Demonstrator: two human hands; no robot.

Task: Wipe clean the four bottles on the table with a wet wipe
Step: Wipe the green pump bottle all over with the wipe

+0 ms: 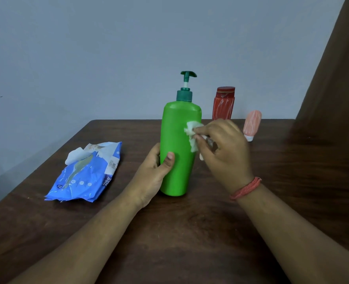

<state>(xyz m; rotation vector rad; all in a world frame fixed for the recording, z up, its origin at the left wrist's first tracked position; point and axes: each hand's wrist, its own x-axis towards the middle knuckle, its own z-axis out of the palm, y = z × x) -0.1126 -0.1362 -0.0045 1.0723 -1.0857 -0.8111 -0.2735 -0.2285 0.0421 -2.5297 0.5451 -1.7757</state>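
Note:
A tall green pump bottle (178, 140) stands upright in the middle of the dark wooden table (190, 232). My left hand (153, 175) grips its lower left side, thumb across the front. My right hand (222, 148) presses a crumpled white wet wipe (192, 134) against the bottle's upper right face. Behind it stands a red bottle (223, 103) with a dark red cap. A pale pink bottle (251, 125) stands cap-down to the right of my right hand. Only three bottles show in this view.
An open blue wet-wipe pack (85, 177) lies on the table's left side, a white wipe poking out of its flap. A brown curtain (333, 78) hangs at the right edge. A grey wall sits behind the table's far edge.

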